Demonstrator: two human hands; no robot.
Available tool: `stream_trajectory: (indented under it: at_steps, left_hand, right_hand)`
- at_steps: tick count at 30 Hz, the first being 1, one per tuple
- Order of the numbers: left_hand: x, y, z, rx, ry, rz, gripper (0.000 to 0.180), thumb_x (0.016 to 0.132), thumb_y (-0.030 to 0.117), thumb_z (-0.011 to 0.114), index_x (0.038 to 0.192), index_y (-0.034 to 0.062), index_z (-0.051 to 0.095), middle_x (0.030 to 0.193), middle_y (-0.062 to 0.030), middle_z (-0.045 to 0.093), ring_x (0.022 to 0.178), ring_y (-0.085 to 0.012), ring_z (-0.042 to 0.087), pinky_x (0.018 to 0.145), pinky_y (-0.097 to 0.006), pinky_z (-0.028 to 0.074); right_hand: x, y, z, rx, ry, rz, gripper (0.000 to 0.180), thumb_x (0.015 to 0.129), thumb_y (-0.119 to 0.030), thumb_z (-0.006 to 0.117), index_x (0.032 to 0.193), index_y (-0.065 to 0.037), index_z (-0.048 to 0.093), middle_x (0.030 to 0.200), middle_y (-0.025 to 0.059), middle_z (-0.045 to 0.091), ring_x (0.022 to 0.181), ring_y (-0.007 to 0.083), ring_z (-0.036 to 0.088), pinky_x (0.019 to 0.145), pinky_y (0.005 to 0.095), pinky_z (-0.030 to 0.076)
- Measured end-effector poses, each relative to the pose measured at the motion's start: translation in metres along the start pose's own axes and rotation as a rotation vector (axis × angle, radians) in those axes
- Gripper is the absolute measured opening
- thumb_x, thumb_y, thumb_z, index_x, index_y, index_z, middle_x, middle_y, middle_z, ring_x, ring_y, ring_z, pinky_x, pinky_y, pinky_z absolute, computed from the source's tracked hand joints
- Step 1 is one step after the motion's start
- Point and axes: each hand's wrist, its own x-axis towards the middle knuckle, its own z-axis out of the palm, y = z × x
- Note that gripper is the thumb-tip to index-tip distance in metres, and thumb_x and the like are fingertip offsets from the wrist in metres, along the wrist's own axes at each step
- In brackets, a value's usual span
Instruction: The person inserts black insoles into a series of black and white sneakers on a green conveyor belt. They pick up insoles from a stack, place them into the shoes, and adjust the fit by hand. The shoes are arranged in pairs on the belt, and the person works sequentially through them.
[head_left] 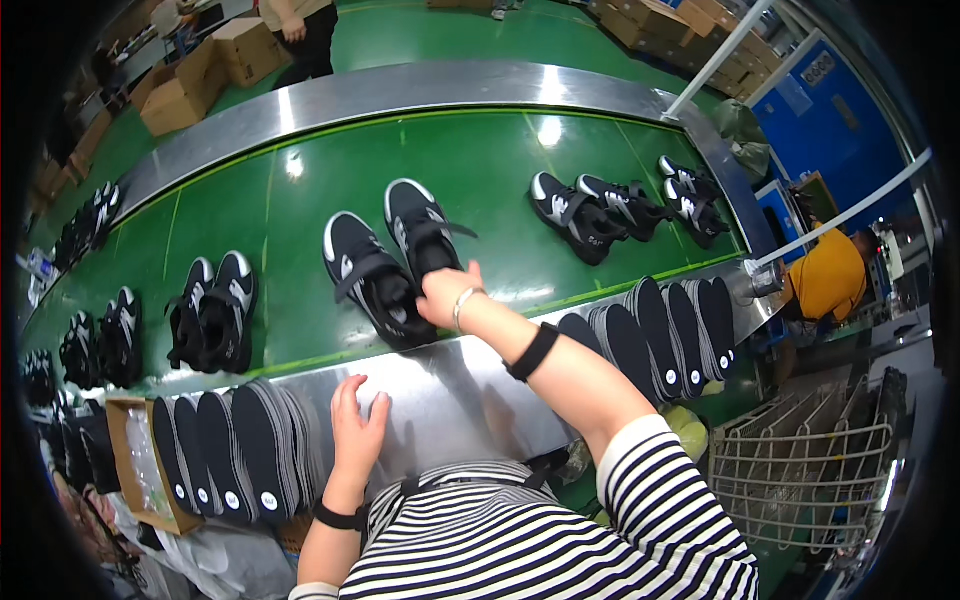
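In front of me a pair of black sneakers with white-grey toes and straps lies on the green conveyor belt point(300, 220), toes pointing away. My right hand point(447, 298) is closed at the heel of the right sneaker point(410, 207), covering that heel. Its fingertips also reach the collar of the left sneaker point(362, 268); exactly how they grip is partly hidden. The right sneaker's strap sticks out to the side. Above the metal edge point(440, 400), my left hand point(358, 425) is open and holds nothing, fingers apart.
Stacked black insoles point(235, 440) line the metal edge at left beside a cardboard box point(145, 465); more insoles point(650, 330) stand at right. Other sneakers point(590, 215) sit along the belt on both sides. A wire rack point(800, 470) is at lower right. A person in yellow point(830, 272) is beyond.
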Motion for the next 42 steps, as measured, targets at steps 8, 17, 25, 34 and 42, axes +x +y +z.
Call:
stream_trajectory:
  at_steps: [8,17,25,34,42]
  left_hand:
    - [-0.028,-0.045,0.021,0.51,-0.156,-0.036,0.062,0.067,0.029,0.065,0.116,-0.0001,0.041,0.126,-0.0216,0.034,0.119,-0.0361,0.029,0.095,-0.047,0.025]
    - [-0.03,-0.04,0.025,0.676,-0.292,-0.079,0.071,0.064,0.032,0.067,0.121,0.0017,0.037,0.134,-0.0224,0.024,0.125,-0.0363,0.021,0.098,-0.049,0.021]
    - [-0.016,0.005,0.03,0.807,-0.212,0.135,0.057,0.071,0.034,0.063,0.11,-0.0035,0.045,0.113,-0.0278,0.042,0.107,-0.0421,0.039,0.09,-0.046,0.031]
    - [-0.022,-0.002,0.035,0.698,-0.309,-0.008,0.073,0.068,0.036,0.063,0.122,-0.0053,0.035,0.126,-0.0314,0.031,0.12,-0.0444,0.025,0.099,-0.049,0.021]
    - [0.002,-0.008,0.034,0.315,-0.214,-0.017,0.056,0.073,0.026,0.061,0.118,-0.0013,0.04,0.118,-0.0244,0.043,0.112,-0.0352,0.04,0.093,-0.04,0.034]
  right_hand:
    - [0.023,0.135,-0.011,-0.144,0.49,0.22,0.029,0.067,-0.024,0.061,0.093,-0.011,0.057,0.094,0.0084,0.055,0.093,0.026,0.052,0.073,0.0398,0.045]
    - [0.001,0.293,-0.014,-0.12,0.236,0.741,0.036,0.068,-0.019,0.063,0.104,-0.02,0.057,0.129,0.0121,0.03,0.124,0.0306,0.022,0.089,0.0469,0.033]
    - [0.014,0.347,-0.054,-0.066,0.019,0.823,0.042,0.061,-0.029,0.074,0.101,-0.025,0.061,0.141,0.012,0.012,0.131,0.0311,0.005,0.098,0.0553,0.018]
    - [0.02,0.361,-0.037,-0.035,0.113,0.642,0.04,0.063,-0.038,0.069,0.098,-0.018,0.063,0.115,0.0094,0.046,0.108,0.0298,0.043,0.091,0.0365,0.039]
    - [-0.028,0.23,-0.062,0.476,0.448,0.27,0.036,0.063,-0.029,0.069,0.08,0.003,0.061,0.081,0.0174,0.061,0.073,0.0289,0.059,0.067,0.0351,0.046]
